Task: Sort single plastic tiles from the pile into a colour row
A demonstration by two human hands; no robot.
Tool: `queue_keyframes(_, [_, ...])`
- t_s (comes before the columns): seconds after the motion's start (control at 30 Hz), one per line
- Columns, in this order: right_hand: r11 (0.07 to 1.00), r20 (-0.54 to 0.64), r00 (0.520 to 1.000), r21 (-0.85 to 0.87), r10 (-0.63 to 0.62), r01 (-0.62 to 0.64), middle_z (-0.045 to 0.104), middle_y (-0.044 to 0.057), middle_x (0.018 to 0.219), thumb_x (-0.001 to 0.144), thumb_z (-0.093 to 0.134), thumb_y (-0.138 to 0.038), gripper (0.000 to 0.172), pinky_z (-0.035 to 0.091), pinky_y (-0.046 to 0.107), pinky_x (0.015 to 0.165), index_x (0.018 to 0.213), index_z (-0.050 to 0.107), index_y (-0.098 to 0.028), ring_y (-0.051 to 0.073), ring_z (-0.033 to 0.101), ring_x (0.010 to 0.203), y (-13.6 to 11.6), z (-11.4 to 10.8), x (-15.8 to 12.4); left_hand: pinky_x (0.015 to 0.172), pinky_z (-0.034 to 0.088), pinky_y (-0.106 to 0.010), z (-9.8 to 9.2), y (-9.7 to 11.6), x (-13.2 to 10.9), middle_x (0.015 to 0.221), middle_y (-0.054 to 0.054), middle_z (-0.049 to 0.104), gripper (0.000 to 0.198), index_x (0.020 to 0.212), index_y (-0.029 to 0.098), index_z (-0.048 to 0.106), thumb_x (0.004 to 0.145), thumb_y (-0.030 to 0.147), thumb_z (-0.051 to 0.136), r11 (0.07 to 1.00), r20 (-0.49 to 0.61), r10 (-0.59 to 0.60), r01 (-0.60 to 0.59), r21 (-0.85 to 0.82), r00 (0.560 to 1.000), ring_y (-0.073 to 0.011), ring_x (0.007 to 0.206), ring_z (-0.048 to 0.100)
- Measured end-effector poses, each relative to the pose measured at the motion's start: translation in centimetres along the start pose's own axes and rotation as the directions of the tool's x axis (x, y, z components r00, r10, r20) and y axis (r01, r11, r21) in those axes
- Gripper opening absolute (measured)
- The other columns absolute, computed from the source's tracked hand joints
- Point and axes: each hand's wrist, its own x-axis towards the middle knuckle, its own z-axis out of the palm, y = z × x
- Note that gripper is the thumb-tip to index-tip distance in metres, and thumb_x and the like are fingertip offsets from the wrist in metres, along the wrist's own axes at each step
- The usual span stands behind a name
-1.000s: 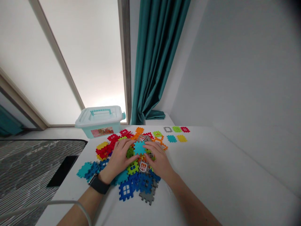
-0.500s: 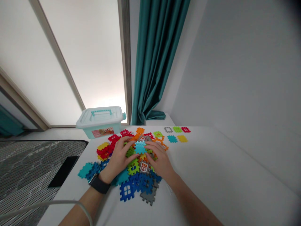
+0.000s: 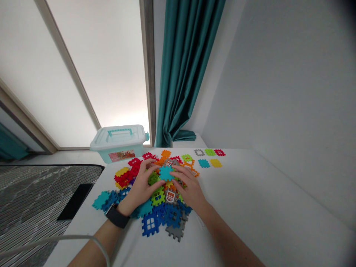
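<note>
A heap of interlocking plastic waffle tiles (image 3: pixel 164 196) in many colours lies on the white table (image 3: pixel 236 211). A teal tile (image 3: pixel 166 173) stands out at the top of the heap, gripped between my left hand (image 3: pixel 141 187) and my right hand (image 3: pixel 187 185). Fingertips of both hands press against its edges. Below my hands lie a blue window tile (image 3: pixel 150 224) and a grey tile (image 3: pixel 175 230). My hands hide the middle of the heap. A black watch (image 3: pixel 117 216) sits on my left wrist.
A small row of separate tiles (image 3: pixel 208 157) lies at the table's far side, beside a lidded pale teal plastic box (image 3: pixel 118 142). To the left, the table edge drops to a dark striped surface (image 3: pixel 36 200) holding a black phone (image 3: pixel 75 202). A white cable (image 3: pixel 55 241) crosses the lower left.
The teal tile has turned slightly between my fingers, and my left fingers have shifted around it. The heap and the box stay in place.
</note>
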Motion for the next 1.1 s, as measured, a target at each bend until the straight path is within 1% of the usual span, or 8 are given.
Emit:
queue_keyframes(0.1, [1.0, -0.029, 1.0, 0.026, 0.006, -0.005, 0.075, 0.006, 0.108, 0.099, 0.058, -0.026, 0.019, 0.054, 0.042, 0.094, 0.109, 0.073, -0.028, 0.022, 0.068, 0.102, -0.3, -0.2, 0.2, 0.111, 0.047, -0.049, -0.1, 0.4, 0.2, 0.128, -0.011, 0.053, 0.02, 0.11, 0.022, 0.068, 0.093, 0.031, 0.066, 0.994, 0.037, -0.032, 0.036, -0.101, 0.999, -0.0264, 0.123, 0.056])
queue_keyframes(0.17, [0.997, -0.056, 0.996, 0.045, 0.071, -0.068, 0.075, 0.005, 0.095, 0.099, 0.057, -0.029, 0.017, 0.056, 0.04, 0.086, 0.102, 0.074, -0.026, 0.022, 0.068, 0.091, -0.5, -0.2, 0.2, 0.109, 0.048, -0.048, -0.1, 0.7, 0.3, 0.121, -0.01, 0.057, 0.013, 0.099, 0.021, 0.071, 0.096, 0.029, 0.061, 0.986, 0.049, -0.06, 0.066, -0.15, 0.997, -0.0248, 0.12, 0.057])
queue_keyframes(0.23, [0.983, -0.071, 0.983, 0.08, 0.171, -0.165, 0.075, 0.005, 0.089, 0.097, 0.059, -0.031, 0.018, 0.057, 0.038, 0.08, 0.096, 0.075, -0.025, 0.022, 0.069, 0.086, -0.6, -0.1, 0.2, 0.107, 0.048, -0.046, -0.1, 0.8, 0.4, 0.116, -0.009, 0.059, 0.016, 0.09, 0.021, 0.071, 0.098, 0.028, 0.059, 0.978, 0.046, -0.093, 0.1, -0.182, 0.995, -0.0235, 0.116, 0.059])
queue_keyframes(0.4, [0.857, -0.011, 0.889, 0.272, 0.457, -0.437, 0.078, 0.006, 0.092, 0.092, 0.063, -0.036, 0.02, 0.059, 0.036, 0.076, 0.098, 0.077, -0.023, 0.022, 0.072, 0.082, -0.5, 0.3, 0.1, 0.105, 0.049, -0.046, 0.2, 0.9, 0.5, 0.112, -0.008, 0.062, 0.023, 0.078, 0.02, 0.07, 0.096, 0.031, 0.061, 0.954, 0.105, -0.154, 0.176, -0.244, 0.982, -0.0227, 0.109, 0.062])
queue_keyframes(0.5, [0.771, 0.034, 0.841, 0.382, 0.54, -0.51, 0.078, 0.005, 0.089, 0.089, 0.063, -0.038, 0.023, 0.059, 0.033, 0.071, 0.098, 0.077, -0.022, 0.021, 0.072, 0.077, -0.4, 0.4, 0.2, 0.103, 0.05, -0.045, 0.2, 1.0, 0.5, 0.111, -0.008, 0.064, 0.028, 0.073, 0.02, 0.069, 0.096, 0.032, 0.059, 0.936, 0.15, -0.178, 0.215, -0.28, 0.973, -0.0231, 0.105, 0.064])
queue_keyframes(0.83, [0.629, 0.089, 0.779, 0.535, 0.621, -0.563, 0.074, 0.002, 0.075, 0.081, 0.07, -0.042, 0.023, 0.056, 0.028, 0.062, 0.086, 0.076, -0.021, 0.018, 0.067, 0.068, -0.7, 0.2, 0.8, 0.098, 0.053, -0.043, 0.0, 1.9, 0.6, 0.112, -0.009, 0.066, 0.037, 0.067, 0.019, 0.067, 0.097, 0.038, 0.055, 0.943, 0.2, -0.152, 0.203, -0.265, 0.968, -0.0234, 0.101, 0.065])
queue_keyframes(0.97, [0.669, 0.086, 0.799, 0.498, 0.595, -0.552, 0.074, 0.002, 0.079, 0.084, 0.068, -0.04, 0.021, 0.057, 0.029, 0.066, 0.087, 0.075, -0.021, 0.018, 0.068, 0.071, -0.5, 0.2, 0.7, 0.1, 0.052, -0.044, 0.1, 1.8, 0.6, 0.111, -0.009, 0.066, 0.033, 0.07, 0.02, 0.067, 0.097, 0.035, 0.056, 0.957, 0.179, -0.131, 0.172, -0.234, 0.975, -0.0237, 0.104, 0.064])
queue_keyframes(1.1, [0.736, 0.067, 0.838, 0.443, 0.542, -0.512, 0.073, 0.003, 0.081, 0.088, 0.065, -0.038, 0.018, 0.058, 0.03, 0.068, 0.091, 0.072, -0.021, 0.018, 0.068, 0.073, -0.3, 0.2, 0.5, 0.089, 0.055, -0.039, 0.4, 1.6, 0.5, 0.096, -0.007, 0.067, 0.026, 0.078, 0.021, 0.068, 0.097, 0.035, 0.057, 0.967, 0.11, -0.128, 0.149, -0.207, 0.986, -0.0213, 0.093, 0.065])
